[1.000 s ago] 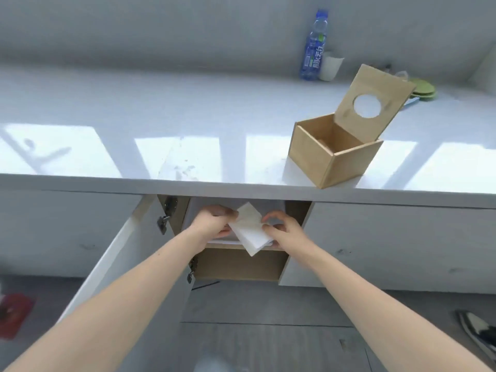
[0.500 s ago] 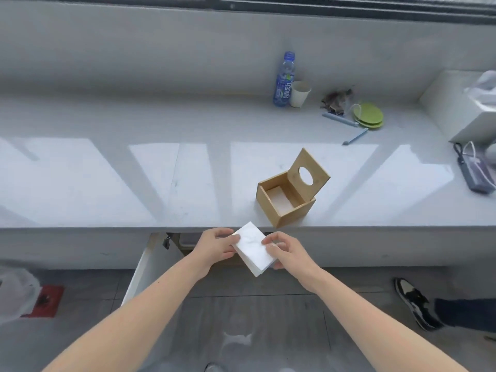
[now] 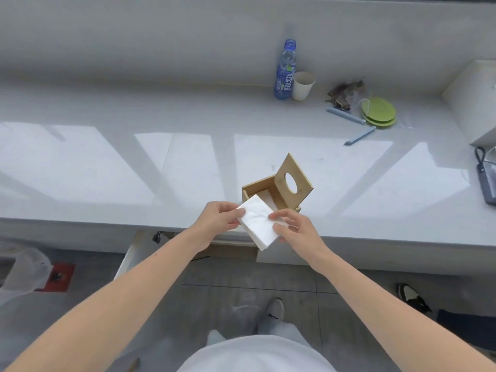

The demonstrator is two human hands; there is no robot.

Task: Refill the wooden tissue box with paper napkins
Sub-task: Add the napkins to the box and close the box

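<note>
At nine o'clock from the hands, a clear plastic bag (image 3: 25, 264) lies on the floor beside a flat red thing (image 3: 57, 276), perhaps a mat, too blurred to name; a white cabinet door (image 3: 127, 260) stands open under the counter (image 3: 107, 170); the left hand (image 3: 217, 222) grips the left corner of the stack of paper napkins (image 3: 259, 224), thumb on top and fingers curled beneath; the stack is held in the air, tilted, above the counter's near edge, its far corner overlapping the open top of the wooden tissue box (image 3: 283, 201) in this view; the box stands on the counter at twelve o'clock from the stack, its lid (image 3: 287, 166) with a round hole tipped up; the right hand (image 3: 298, 229) pinches the stack's right edge, thumb above and fingers clamped below; at twelve o'clock from the box, by the back wall, a blue bottle (image 3: 285, 71) stands just beside a paper cup (image 3: 302, 85); at two o'clock lie green plates (image 3: 378, 112); at three o'clock, a dark device (image 3: 487, 181) meets the frame edge.
</note>
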